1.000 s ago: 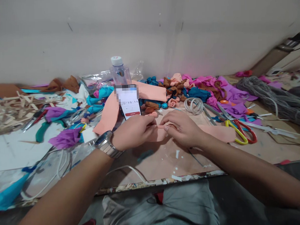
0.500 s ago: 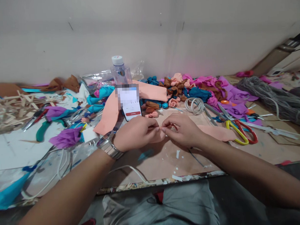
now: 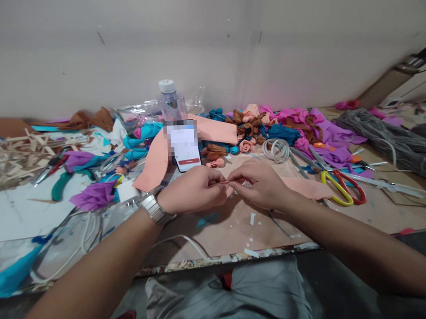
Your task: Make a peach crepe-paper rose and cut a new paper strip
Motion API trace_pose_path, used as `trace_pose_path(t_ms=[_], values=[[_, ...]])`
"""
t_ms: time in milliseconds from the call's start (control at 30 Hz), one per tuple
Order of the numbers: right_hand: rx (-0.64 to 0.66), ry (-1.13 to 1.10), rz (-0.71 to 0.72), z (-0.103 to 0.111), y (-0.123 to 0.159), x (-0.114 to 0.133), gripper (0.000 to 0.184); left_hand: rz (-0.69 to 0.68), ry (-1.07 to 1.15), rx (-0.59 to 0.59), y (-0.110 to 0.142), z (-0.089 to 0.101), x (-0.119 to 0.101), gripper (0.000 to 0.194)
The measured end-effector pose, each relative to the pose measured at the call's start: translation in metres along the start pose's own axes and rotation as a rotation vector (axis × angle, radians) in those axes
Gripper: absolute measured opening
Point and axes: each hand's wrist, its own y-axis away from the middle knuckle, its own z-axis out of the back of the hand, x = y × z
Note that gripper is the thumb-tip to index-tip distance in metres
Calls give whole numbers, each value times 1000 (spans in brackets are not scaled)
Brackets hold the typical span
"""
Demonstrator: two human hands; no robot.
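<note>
My left hand point(image 3: 193, 191) and my right hand point(image 3: 261, 183) meet at the middle of the table, fingertips pinched together on a peach paper strip point(image 3: 308, 188). The strip trails to the right under my right wrist and lies flat on the table. A metal watch point(image 3: 152, 208) sits on my left wrist. Right behind my hands a phone point(image 3: 186, 146) leans upright, its screen lit.
Yellow and red handled scissors point(image 3: 339, 189) lie to the right, beside a coil of white wire point(image 3: 276, 149). Piles of coloured crepe paper point(image 3: 296, 123) and small paper roses line the wall. A plastic bottle point(image 3: 170, 102), green pliers point(image 3: 62, 182), wooden sticks point(image 3: 25, 153) and grey yarn point(image 3: 388, 140) surround the work area.
Both hands have lifted the folded end of the peach strip slightly off the table and drawn it a little nearer, pinching it tighter between the fingertips.
</note>
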Motion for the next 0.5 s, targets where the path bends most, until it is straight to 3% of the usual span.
trace_pose_path(t_ms=[267, 500], values=[[-8, 32, 87, 0, 1, 0, 11, -5, 154, 85, -2, 6, 6, 29], [-33, 19, 117, 0, 2, 2, 10, 65, 416, 99, -4, 5, 10, 26]])
